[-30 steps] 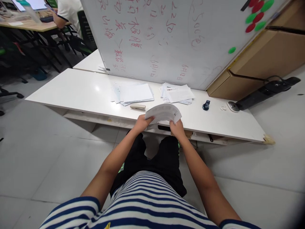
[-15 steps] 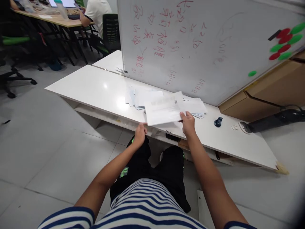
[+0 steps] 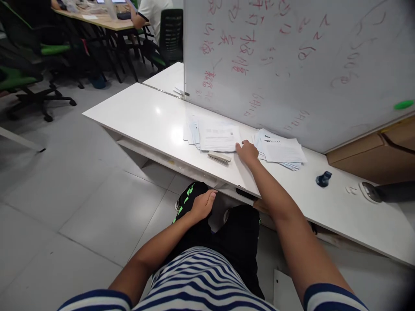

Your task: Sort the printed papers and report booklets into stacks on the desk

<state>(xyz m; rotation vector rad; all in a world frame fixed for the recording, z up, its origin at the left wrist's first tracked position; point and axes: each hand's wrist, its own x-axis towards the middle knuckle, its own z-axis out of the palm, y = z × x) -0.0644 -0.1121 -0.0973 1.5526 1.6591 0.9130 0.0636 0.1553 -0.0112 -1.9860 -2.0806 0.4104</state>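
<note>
My right hand reaches over the white desk, its thumb and fingers closed at the lower right corner of a printed sheet of paper. That sheet lies on top of the left paper pile. Just in front of it rests a stapler, touched by neither hand. A second, fanned pile of printed papers is to the right of my right hand. My left hand hovers over my knee, short of the desk's front edge. Its fingers are curled together and nothing shows in them.
A whiteboard with red writing stands along the back of the white desk. Further right are a small dark blue object and a dark cylinder. Behind, a person sits at a wooden table near office chairs.
My right hand has lowered the papers onto the left pile. The stapler has come into view in front of them. My left hand has drawn back from the desk edge. The view has shifted.
</note>
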